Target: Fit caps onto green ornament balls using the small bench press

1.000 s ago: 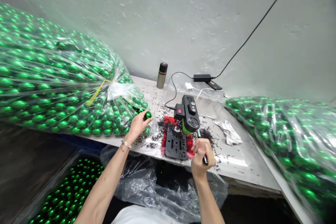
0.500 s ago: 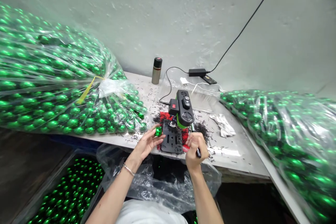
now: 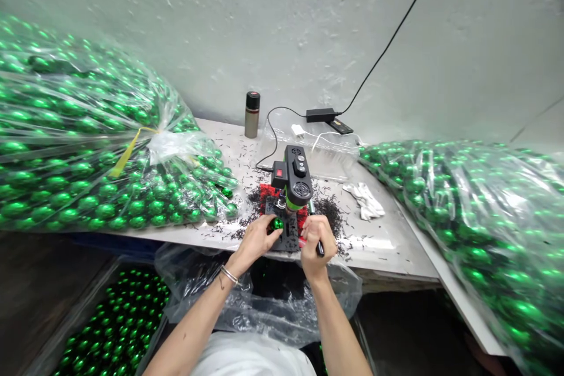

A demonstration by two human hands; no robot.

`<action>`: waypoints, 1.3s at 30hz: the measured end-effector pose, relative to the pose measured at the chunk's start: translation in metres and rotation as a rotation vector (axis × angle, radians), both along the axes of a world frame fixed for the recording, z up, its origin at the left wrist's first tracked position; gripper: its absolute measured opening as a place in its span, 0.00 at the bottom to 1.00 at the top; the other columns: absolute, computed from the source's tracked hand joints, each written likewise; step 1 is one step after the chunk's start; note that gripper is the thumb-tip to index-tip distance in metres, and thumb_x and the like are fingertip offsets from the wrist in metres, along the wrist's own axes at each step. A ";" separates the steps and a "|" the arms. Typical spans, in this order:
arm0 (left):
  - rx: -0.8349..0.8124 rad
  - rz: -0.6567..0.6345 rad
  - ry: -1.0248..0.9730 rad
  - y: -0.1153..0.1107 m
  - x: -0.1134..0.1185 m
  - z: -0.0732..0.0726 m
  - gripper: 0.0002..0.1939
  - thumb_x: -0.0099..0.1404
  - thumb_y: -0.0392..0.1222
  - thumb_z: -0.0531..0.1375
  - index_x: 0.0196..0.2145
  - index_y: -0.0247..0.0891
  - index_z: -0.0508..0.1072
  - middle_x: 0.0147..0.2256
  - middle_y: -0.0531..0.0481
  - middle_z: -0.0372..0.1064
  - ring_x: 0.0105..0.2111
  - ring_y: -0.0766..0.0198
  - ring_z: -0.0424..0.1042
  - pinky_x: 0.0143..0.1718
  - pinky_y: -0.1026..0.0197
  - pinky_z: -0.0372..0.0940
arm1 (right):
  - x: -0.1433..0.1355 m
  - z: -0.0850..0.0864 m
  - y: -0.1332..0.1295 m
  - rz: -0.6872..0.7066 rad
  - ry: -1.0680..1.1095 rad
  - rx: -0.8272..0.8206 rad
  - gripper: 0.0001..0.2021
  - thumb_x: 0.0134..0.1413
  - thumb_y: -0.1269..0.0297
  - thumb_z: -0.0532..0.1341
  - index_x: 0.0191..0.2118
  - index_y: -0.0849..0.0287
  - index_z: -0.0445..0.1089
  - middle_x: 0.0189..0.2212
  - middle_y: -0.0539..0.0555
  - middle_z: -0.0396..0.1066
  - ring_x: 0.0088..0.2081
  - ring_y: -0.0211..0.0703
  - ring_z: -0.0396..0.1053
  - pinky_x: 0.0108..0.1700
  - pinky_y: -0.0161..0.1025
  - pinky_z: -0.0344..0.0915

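Table (image 3: 394,252): smooth, pale.
Left hand (image 3: 257,238): pinching shiny round ball (image 3: 277,224), below drill press (image 3: 297,179).
Right hand (image 3: 317,241): gripping press's lever (image 3: 319,247).

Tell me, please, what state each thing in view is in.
Left hand, pinching a green ball.
Right hand, closed on the lever.
Machine, cord attached; running or not, cannot tell.
Bottle, upright, lid on.
Left bag, filled, neck gathered.
Right bag, filled; closure not visible.
White cloth, crumpled on the table.
Bin, open, holding green balls.
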State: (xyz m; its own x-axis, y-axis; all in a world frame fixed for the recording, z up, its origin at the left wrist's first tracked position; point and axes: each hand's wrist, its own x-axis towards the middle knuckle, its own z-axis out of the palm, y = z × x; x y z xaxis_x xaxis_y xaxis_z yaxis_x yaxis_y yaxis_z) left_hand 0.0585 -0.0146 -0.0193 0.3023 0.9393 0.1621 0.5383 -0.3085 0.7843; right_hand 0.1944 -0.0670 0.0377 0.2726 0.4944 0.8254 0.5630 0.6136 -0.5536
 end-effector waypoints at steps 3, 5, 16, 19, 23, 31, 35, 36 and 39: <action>0.102 -0.026 0.099 0.000 0.005 0.002 0.17 0.62 0.37 0.63 0.49 0.33 0.76 0.45 0.39 0.77 0.45 0.51 0.77 0.50 0.52 0.70 | 0.000 -0.002 -0.001 -0.011 -0.005 -0.013 0.16 0.64 0.73 0.51 0.23 0.57 0.59 0.24 0.48 0.62 0.28 0.36 0.64 0.30 0.37 0.60; 0.147 -0.032 0.134 0.002 0.008 0.000 0.17 0.63 0.37 0.63 0.50 0.33 0.76 0.45 0.39 0.76 0.45 0.51 0.76 0.50 0.52 0.70 | 0.000 -0.003 -0.001 -0.018 -0.006 -0.016 0.17 0.64 0.73 0.51 0.23 0.56 0.58 0.24 0.49 0.63 0.28 0.37 0.65 0.30 0.37 0.60; 0.300 -0.040 -0.059 0.010 0.011 -0.037 0.18 0.64 0.47 0.66 0.49 0.38 0.77 0.45 0.42 0.77 0.47 0.51 0.73 0.51 0.47 0.67 | 0.000 -0.009 -0.002 -0.008 -0.013 0.004 0.15 0.64 0.74 0.51 0.24 0.56 0.59 0.25 0.49 0.63 0.28 0.36 0.64 0.30 0.37 0.60; 0.298 -0.029 -0.073 0.009 0.011 -0.038 0.17 0.65 0.48 0.65 0.49 0.39 0.77 0.45 0.42 0.77 0.47 0.52 0.73 0.51 0.47 0.66 | 0.002 -0.021 0.000 -0.020 -0.049 0.031 0.14 0.64 0.72 0.50 0.26 0.56 0.59 0.25 0.48 0.63 0.28 0.36 0.64 0.31 0.37 0.62; 0.294 -0.026 -0.079 0.008 0.012 -0.038 0.17 0.65 0.48 0.65 0.49 0.40 0.77 0.44 0.43 0.77 0.47 0.52 0.72 0.51 0.47 0.66 | 0.007 -0.042 0.003 -0.036 -0.121 0.079 0.14 0.66 0.69 0.49 0.27 0.56 0.60 0.26 0.48 0.64 0.28 0.36 0.64 0.38 0.42 0.67; 0.304 -0.029 -0.074 0.006 0.012 -0.038 0.18 0.64 0.48 0.65 0.49 0.39 0.77 0.45 0.41 0.77 0.46 0.51 0.72 0.50 0.47 0.66 | 0.006 -0.060 0.007 -0.023 -0.057 0.119 0.16 0.68 0.67 0.46 0.27 0.56 0.59 0.27 0.48 0.64 0.28 0.36 0.65 0.41 0.45 0.68; 0.305 -0.019 -0.083 0.006 0.012 -0.038 0.17 0.64 0.48 0.66 0.49 0.39 0.77 0.45 0.42 0.77 0.46 0.51 0.72 0.50 0.47 0.66 | 0.006 -0.061 0.008 -0.031 -0.057 0.119 0.16 0.68 0.67 0.46 0.27 0.55 0.59 0.27 0.49 0.63 0.28 0.37 0.65 0.44 0.47 0.68; 0.304 -0.019 -0.087 0.006 0.012 -0.038 0.17 0.64 0.48 0.66 0.49 0.39 0.77 0.45 0.42 0.77 0.46 0.51 0.72 0.50 0.47 0.66 | 0.007 -0.061 0.008 -0.035 -0.071 0.118 0.16 0.68 0.67 0.45 0.28 0.55 0.59 0.27 0.49 0.63 0.28 0.37 0.65 0.44 0.47 0.67; 0.299 -0.022 -0.096 0.005 0.012 -0.039 0.17 0.64 0.48 0.65 0.49 0.40 0.77 0.44 0.42 0.77 0.46 0.52 0.71 0.49 0.47 0.67 | 0.011 -0.061 0.007 -0.020 -0.211 0.112 0.15 0.68 0.68 0.47 0.28 0.56 0.59 0.28 0.49 0.64 0.29 0.37 0.66 0.42 0.44 0.66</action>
